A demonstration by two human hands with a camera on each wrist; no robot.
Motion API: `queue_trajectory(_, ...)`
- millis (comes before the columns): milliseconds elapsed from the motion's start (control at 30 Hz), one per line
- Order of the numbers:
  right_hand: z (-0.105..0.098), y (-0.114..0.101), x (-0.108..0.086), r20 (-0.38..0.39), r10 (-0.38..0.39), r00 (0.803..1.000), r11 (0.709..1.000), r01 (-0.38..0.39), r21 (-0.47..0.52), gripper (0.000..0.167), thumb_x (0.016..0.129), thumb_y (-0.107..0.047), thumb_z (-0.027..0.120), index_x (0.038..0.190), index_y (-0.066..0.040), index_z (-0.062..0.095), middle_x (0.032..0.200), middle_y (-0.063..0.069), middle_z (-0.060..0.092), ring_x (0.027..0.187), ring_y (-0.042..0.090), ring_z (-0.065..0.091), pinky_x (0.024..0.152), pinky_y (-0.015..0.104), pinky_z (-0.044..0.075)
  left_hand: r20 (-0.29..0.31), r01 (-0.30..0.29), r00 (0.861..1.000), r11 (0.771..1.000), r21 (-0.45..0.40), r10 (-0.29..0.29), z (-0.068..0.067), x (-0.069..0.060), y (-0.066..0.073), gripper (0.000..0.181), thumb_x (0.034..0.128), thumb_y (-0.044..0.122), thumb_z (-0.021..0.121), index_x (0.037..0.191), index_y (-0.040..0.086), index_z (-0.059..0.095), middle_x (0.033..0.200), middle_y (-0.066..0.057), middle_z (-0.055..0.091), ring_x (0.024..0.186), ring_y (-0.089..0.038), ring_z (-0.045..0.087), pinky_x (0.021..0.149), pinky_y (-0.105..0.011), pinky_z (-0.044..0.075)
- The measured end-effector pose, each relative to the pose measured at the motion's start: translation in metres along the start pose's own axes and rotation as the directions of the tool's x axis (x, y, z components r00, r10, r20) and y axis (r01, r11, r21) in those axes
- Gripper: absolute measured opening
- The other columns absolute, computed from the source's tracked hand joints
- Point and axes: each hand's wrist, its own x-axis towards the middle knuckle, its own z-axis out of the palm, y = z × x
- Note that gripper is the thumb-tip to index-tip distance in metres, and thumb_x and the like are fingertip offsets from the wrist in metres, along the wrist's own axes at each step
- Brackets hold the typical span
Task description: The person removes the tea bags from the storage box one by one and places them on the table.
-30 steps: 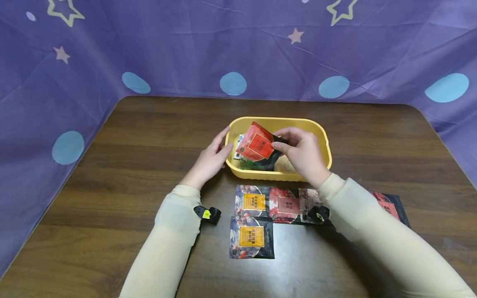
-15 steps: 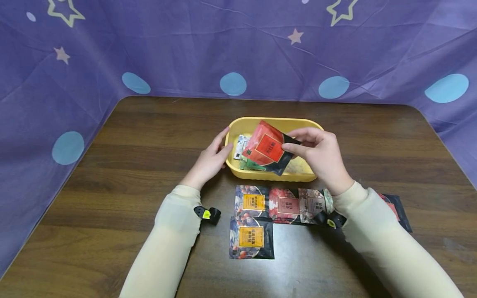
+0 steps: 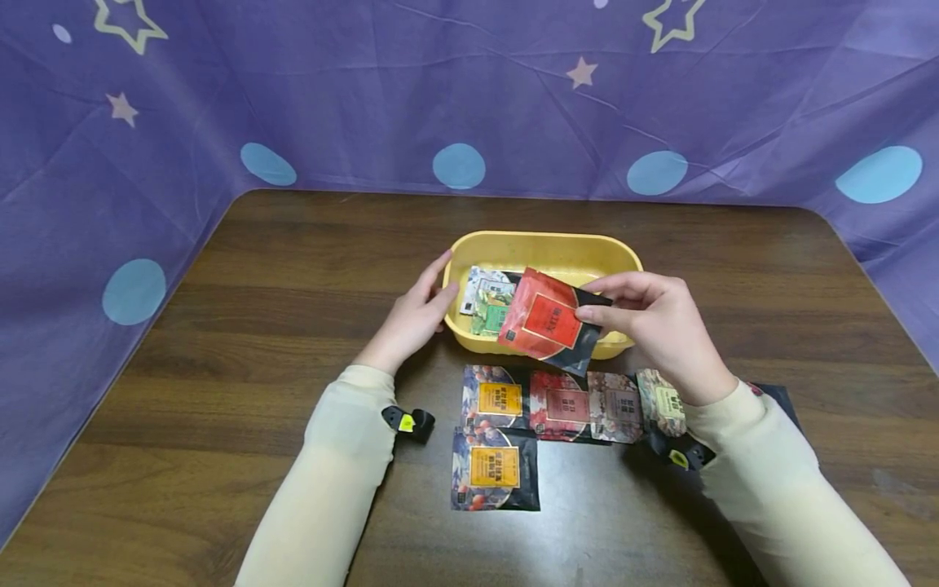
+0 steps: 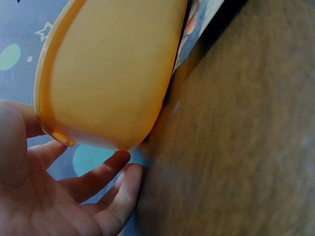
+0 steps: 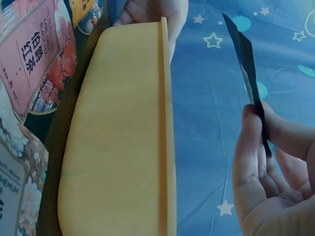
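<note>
My right hand (image 3: 656, 326) pinches a red-and-black tea sachet (image 3: 553, 318) by its black end, thumb against fingers. The sachet hangs tilted over the near rim of a yellow plastic basin (image 3: 565, 244); in the right wrist view that sachet (image 5: 248, 64) shows edge-on, well above the basin. At the basin's left end, my left hand (image 3: 411, 322) holds the rim, its fingers against the outer end wall (image 4: 108, 98) in the left wrist view. Inside the basin lie a green sachet (image 3: 490, 314) and a white-and-blue one (image 3: 469, 289); the red sachet partly covers the view of them.
In front of the basin, sachets lie in a row: yellow-labelled (image 3: 499, 397), pink (image 3: 561, 405), brown-grey (image 3: 614, 408) and pale green (image 3: 663, 402). Another yellow-labelled sachet (image 3: 495, 469) lies below the first. My right sleeve mostly hides a dark sachet (image 3: 781, 399). A purple curtain (image 3: 381, 98) hangs behind the table.
My right hand has carried the red sachet rightward and toward me, from inside the basin to over its near rim, uncovering more of the green sachet. The left hand stays put.
</note>
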Motion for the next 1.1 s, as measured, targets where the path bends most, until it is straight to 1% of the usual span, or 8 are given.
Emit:
queue_trajectory(200,-0.005,0.001,-0.007,0.038,0.025,0.999,0.999,-0.024,-0.021,0.033,0.082,-0.010,0.081,0.109,0.005,0.071,0.072,-0.015,0.070,0.064,0.006,0.065,0.058,0.023,0.054,0.000,-0.003,1.000,1.000,0.007,0.003,0.000,0.000,0.000,0.056,0.1056,0.037,0.042,0.158,0.037,0.021,0.114,-0.013,0.056,0.083,-0.022,0.058,0.072,-0.027,0.050)
queue_trajectory(400,-0.009,0.003,-0.012,0.092,0.066,0.994,0.998,-0.064,-0.024,0.032,0.081,-0.012,0.082,0.109,0.001,0.072,0.068,-0.009,0.068,0.061,0.012,0.066,0.053,0.030,0.056,0.002,-0.005,1.000,1.000,0.011,0.005,0.000,0.000,0.000,0.057,0.1056,0.037,0.042,0.158,0.037,0.020,0.115,-0.013,0.056,0.084,-0.023,0.058,0.072,-0.027,0.051)
queue_trajectory(533,-0.012,0.005,-0.016,0.126,0.086,0.988,0.996,-0.084,-0.021,0.029,0.082,-0.013,0.081,0.108,-0.003,0.072,0.067,-0.006,0.067,0.061,0.015,0.065,0.057,0.036,0.059,0.002,-0.004,1.000,1.000,0.010,0.004,0.000,0.000,0.000,0.057,0.1055,0.039,0.041,0.158,0.037,0.020,0.116,-0.013,0.057,0.085,-0.023,0.059,0.074,-0.029,0.052)
queue_trajectory(633,-0.013,0.006,-0.018,0.154,0.085,0.984,0.996,-0.080,-0.038,0.029,0.083,-0.014,0.081,0.108,-0.004,0.072,0.067,-0.005,0.067,0.060,0.016,0.064,0.059,0.036,0.059,0.001,-0.006,1.000,1.000,0.009,0.006,0.000,0.000,-0.001,0.057,0.1054,0.038,0.042,0.158,0.037,0.020,0.116,-0.013,0.057,0.085,-0.023,0.059,0.074,-0.029,0.052)
queue_trajectory(733,-0.014,0.007,-0.019,0.176,0.083,0.981,0.995,-0.073,-0.065,0.031,0.083,-0.014,0.081,0.109,-0.001,0.072,0.067,-0.005,0.067,0.060,0.016,0.064,0.059,0.033,0.057,-0.001,-0.011,1.000,1.000,0.008,0.011,0.001,0.001,-0.001,0.057,0.1055,0.037,0.042,0.158,0.037,0.021,0.113,-0.013,0.056,0.083,-0.022,0.058,0.073,-0.028,0.051)
queue_trajectory(800,-0.014,0.009,-0.020,0.186,0.081,0.979,0.994,-0.066,-0.085,0.031,0.082,-0.013,0.081,0.109,-0.001,0.072,0.066,-0.007,0.066,0.059,0.012,0.061,0.057,0.030,0.054,-0.003,-0.012,1.000,1.000,0.007,0.012,0.001,0.001,-0.001,0.057,0.1055,0.037,0.042,0.158,0.036,0.021,0.112,-0.013,0.056,0.083,-0.022,0.058,0.072,-0.027,0.051)
queue_trajectory(933,-0.013,0.011,-0.020,0.209,0.066,0.976,0.992,-0.041,-0.120,0.030,0.082,-0.011,0.081,0.108,0.001,0.072,0.067,-0.008,0.062,0.059,0.008,0.057,0.056,0.026,0.050,0.001,0.000,1.000,1.000,0.003,0.000,0.000,0.001,-0.001,0.056,0.1056,0.037,0.042,0.158,0.038,0.021,0.115,-0.013,0.056,0.087,-0.023,0.058,0.073,-0.028,0.051)
queue_trajectory(1100,-0.010,0.013,-0.024,0.257,0.100,0.961,0.990,-0.070,-0.122,0.031,0.082,-0.010,0.080,0.108,0.003,0.071,0.073,-0.006,0.067,0.061,0.011,0.063,0.060,0.028,0.056,0.001,0.003,1.000,1.000,0.006,-0.003,0.001,0.001,-0.001,0.056,0.1055,0.038,0.042,0.158,0.038,0.020,0.116,-0.012,0.055,0.088,-0.024,0.058,0.075,-0.029,0.052)
